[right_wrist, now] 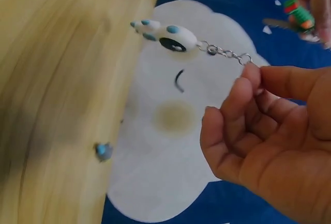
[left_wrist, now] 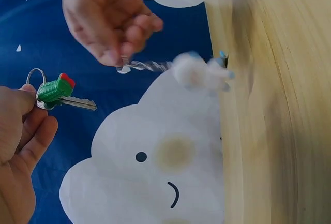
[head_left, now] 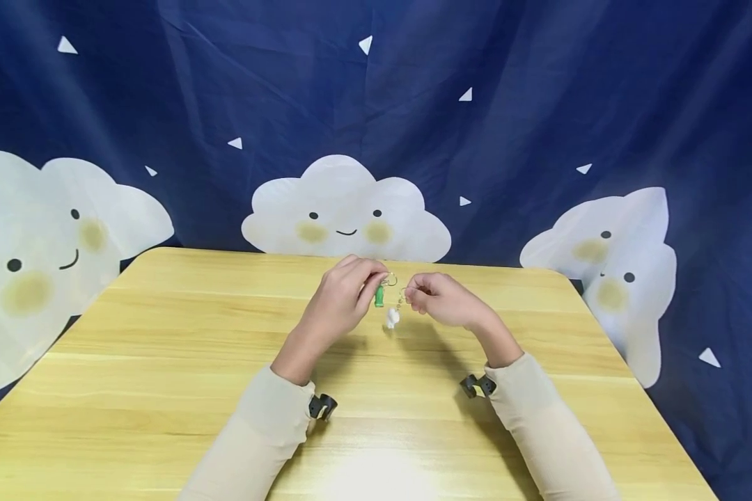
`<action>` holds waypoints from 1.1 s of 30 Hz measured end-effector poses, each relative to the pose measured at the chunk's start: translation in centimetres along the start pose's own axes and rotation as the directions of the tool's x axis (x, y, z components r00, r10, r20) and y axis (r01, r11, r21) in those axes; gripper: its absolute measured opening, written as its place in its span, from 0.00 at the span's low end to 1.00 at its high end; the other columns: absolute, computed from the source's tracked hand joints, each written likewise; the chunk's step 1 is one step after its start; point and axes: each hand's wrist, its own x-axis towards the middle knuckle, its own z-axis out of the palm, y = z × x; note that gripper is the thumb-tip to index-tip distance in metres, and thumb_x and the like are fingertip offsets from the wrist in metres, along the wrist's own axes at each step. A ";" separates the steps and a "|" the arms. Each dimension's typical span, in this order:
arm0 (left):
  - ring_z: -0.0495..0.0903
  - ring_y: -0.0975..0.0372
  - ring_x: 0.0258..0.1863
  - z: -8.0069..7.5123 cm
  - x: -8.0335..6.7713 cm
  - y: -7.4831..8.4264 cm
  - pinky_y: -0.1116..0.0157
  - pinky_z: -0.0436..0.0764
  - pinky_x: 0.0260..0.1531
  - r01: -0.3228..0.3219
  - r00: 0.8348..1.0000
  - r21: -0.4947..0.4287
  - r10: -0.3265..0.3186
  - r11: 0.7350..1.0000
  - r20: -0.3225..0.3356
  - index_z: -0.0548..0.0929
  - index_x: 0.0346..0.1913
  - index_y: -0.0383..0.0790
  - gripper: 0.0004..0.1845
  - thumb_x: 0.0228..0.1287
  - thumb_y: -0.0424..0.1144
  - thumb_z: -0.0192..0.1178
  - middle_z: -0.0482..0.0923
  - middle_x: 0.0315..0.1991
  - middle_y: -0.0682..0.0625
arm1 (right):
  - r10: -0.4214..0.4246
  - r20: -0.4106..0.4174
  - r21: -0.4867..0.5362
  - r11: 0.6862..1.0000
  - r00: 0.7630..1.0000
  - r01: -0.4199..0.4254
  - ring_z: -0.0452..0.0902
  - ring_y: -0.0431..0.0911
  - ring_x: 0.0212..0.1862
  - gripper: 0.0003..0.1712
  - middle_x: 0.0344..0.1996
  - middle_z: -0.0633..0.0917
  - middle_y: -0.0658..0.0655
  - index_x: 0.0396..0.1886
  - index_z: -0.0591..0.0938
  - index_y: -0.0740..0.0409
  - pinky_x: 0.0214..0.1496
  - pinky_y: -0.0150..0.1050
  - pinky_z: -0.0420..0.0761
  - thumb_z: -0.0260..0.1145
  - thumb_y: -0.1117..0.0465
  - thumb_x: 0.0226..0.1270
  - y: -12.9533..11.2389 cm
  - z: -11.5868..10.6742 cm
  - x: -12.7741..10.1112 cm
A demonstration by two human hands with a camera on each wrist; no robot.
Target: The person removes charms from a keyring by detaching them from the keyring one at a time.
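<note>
blurring hides white charm point(left_wrist: 199, 73); key point(right_wrist: 289, 23) cut off.

Both arms wear long, close-fitting sleeves point(head_left: 260, 431) of plain beige cloth, ending at the wrists. The hands point(head_left: 341, 299) are bare, with no rings or watch showing. Just below each cuff sits a small black clip-like mount point(head_left: 322, 406), one per wrist, on the inner side.

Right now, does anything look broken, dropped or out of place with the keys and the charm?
Nothing looks damaged. The left hand pinches the green-capped key on its ring; the right hand pinches the chain of the white charm, which hangs separate from that ring, above the table.
</note>
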 end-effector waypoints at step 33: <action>0.78 0.60 0.33 0.2 -0.2 -0.5 0.66 0.80 0.33 0.074 0.997 -0.014 -0.073 0.997 0.014 0.85 0.42 0.35 0.04 0.74 0.32 0.61 0.84 0.34 0.48 | 0.127 -0.016 -0.494 0.861 0.992 -0.118 0.54 0.39 0.16 0.28 0.10 0.61 0.46 0.10 0.66 0.51 0.24 0.33 0.61 0.61 0.65 0.73 7.7 -0.2 10.4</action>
